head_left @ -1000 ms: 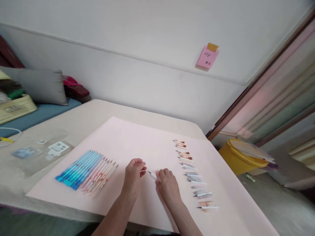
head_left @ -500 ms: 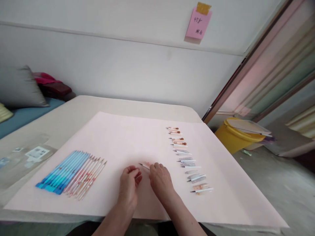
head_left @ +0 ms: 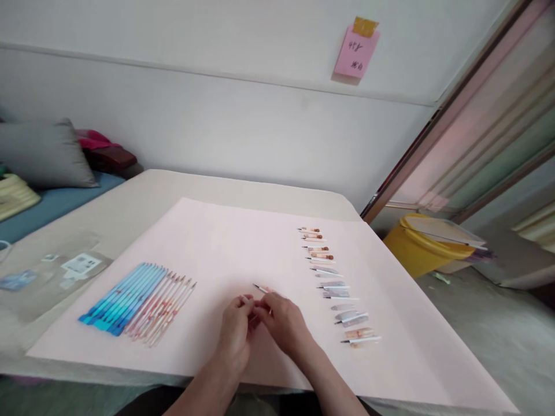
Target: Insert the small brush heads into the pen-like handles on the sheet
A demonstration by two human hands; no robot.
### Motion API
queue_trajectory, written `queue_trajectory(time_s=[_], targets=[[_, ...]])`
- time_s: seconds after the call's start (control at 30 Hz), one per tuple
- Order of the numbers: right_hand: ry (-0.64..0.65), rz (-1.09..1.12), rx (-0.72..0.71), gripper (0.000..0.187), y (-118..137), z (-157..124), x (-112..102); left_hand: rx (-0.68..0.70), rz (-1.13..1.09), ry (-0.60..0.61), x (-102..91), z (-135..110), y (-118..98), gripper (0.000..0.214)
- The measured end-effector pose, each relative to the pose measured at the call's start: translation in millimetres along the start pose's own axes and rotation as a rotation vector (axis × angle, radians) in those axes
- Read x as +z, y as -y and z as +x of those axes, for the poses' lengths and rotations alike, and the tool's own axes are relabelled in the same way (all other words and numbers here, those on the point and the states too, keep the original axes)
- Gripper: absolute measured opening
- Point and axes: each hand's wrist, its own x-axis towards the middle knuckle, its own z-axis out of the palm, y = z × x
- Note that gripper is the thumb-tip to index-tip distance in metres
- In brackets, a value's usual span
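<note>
My left hand (head_left: pixel 236 325) is closed in a pinch, with a small pale tip at its fingertips that I cannot make out. My right hand (head_left: pixel 282 319) meets it, its fingers pressed together; whatever lies between the two hands is hidden. Just past the right hand's knuckles a white pen refill (head_left: pixel 261 288) with a dark tip shows, its rear end covered by that hand; I cannot tell whether it is touched. To the left lie blue pens (head_left: pixel 119 297) and pinkish-white patterned pens (head_left: pixel 161 309), side by side in a slanted row.
Right of my hands, a column of small sets with white refills (head_left: pixel 340 298) and patterned pen parts (head_left: pixel 319 256) runs up the pink sheet (head_left: pixel 225 242). Clear plastic wrapping (head_left: pixel 56 277) lies at the left. A yellow bin (head_left: pixel 403 245) stands on the floor beyond the right edge.
My right hand's fingers have moved left and come together with my left hand's fingertips. The view has shifted slightly, so everything sits a little further right.
</note>
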Motion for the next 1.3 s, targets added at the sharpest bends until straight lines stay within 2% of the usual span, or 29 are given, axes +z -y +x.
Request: queue_trajectory(time_s=[0.1, 0.2, 0.33, 0.47, 0.57, 0.67, 0.87, 1.13, 1.3], targets=[[-0.057, -0.062, 0.107, 0.021, -16, 3, -10, 0.034, -0.074, -0.024, -2.8, 6, -13, 0.006], [-0.038, -0.208, 0.154, 0.019, -28, 5, -12, 0.059, -0.109, -0.014, -5.9, 13, -22, 0.009], [0.03, -0.329, 0.126, 0.018, -29, 5, 2, 0.045, -0.155, -0.007, -8.1, 21, -27, 0.008], [0.07, -0.371, 0.096, 0.025, -26, 6, 14, 0.047, -0.194, -0.024, -10.9, 27, -33, 0.008], [0.076, -0.355, 0.069, 0.025, -24, 6, 15, 0.074, -0.221, -0.033, -15.0, 32, -42, 0.009], [0.029, -0.259, 0.035, 0.019, -18, 5, 10, 0.114, -0.228, -0.055, -19.1, 36, -50, 0.012], [-0.053, -0.086, -0.129, 0.014, -7, -1, 4, 0.143, -0.218, -0.062, -20.6, 40, -54, 0.012], [-0.067, -0.138, -0.12, 0.012, -12, -3, 11, 0.173, -0.132, -0.019, -14.5, 34, -47, 0.008], [-0.052, -0.057, -0.124, 0.011, -8, -5, 6, 0.225, -0.067, -0.002, -10.6, 30, -43, 0.008]])
